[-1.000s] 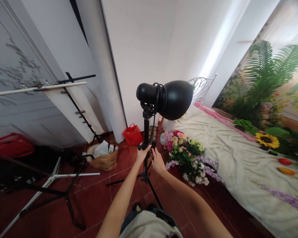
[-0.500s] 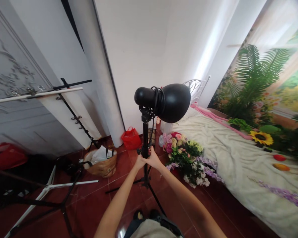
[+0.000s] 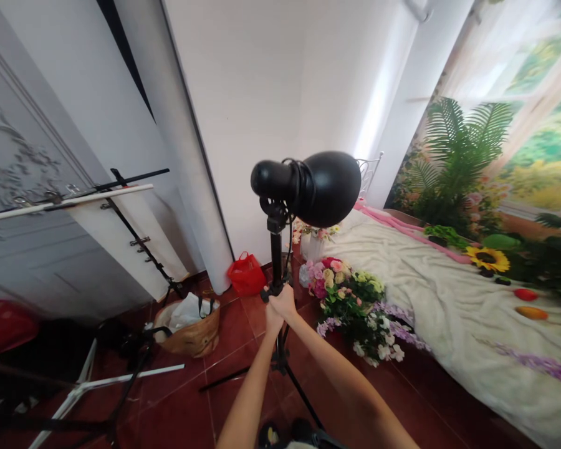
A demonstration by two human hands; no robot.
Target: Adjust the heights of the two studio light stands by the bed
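A black studio lamp (image 3: 331, 189) with a coiled cable round its neck sits on top of a black light stand (image 3: 276, 255), centre. Both hands wrap the stand's pole below the lamp, near a clamp knob. My right hand (image 3: 284, 302) is closed round the pole just under the knob. Slightly lower and to the left, my left hand (image 3: 273, 321) is also closed on the pole, partly covered by the right. The stand's legs (image 3: 303, 396) are spread on the red tiled floor.
Artificial flowers (image 3: 350, 299) lie beside a bed with a cream blanket (image 3: 425, 280) at right. A red bag (image 3: 246, 274) and a woven basket (image 3: 196, 333) stand left of the lamp stand. White and black stand legs (image 3: 135, 376) cross the floor at lower left.
My left hand has moved lower on the pole, below my right hand. The view has shifted, with the background wall and basket lower in the picture. The lamp remains atop the stand.
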